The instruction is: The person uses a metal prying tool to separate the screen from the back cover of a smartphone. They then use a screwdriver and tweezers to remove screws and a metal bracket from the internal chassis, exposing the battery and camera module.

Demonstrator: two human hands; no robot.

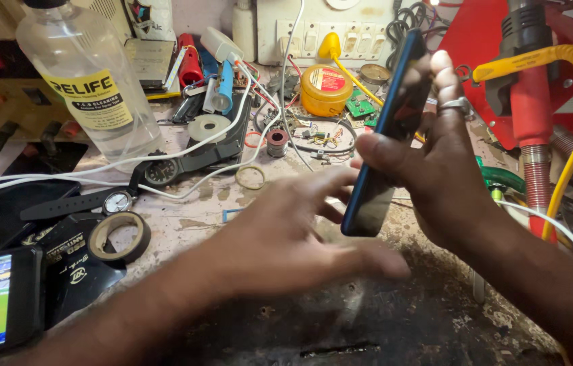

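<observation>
The right hand [446,159] pinches the dark phone [388,132] upright on edge above the counter [246,196], its length running toward the far edge, the spread left hand [286,244] just beside its lower end.

The slim dark-blue phone [387,135] has a glossy, smooth glass face. The tall clear plastic bottle [90,74] is shiny, the round yellow plastic tub [326,89] too. The worn bench [341,312] looks rough — pitted, stained, matt. The silver metal ring [456,105] gleams — polished.
</observation>
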